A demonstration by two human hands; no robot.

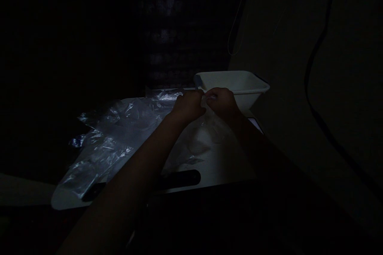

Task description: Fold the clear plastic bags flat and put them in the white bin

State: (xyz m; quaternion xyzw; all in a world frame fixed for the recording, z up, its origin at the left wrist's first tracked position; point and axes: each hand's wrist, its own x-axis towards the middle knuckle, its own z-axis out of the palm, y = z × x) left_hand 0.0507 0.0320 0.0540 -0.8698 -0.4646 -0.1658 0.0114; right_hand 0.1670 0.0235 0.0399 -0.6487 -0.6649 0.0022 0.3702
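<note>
Pinching clear bag [200, 143] at top with left hand [188, 105] and right hand [223, 101], apparently to bunch its neck; working just beside white tub [249, 95], near side.

The view is very dark, its left side and lower edge sunk to near black. Faint, cool light picks out sharp glints on the clear plastic sheeting [119, 127] and a dull glow on the white basin [251, 81]. Both forearms read almost as silhouettes, and fine detail dissolves in shadow.
</note>
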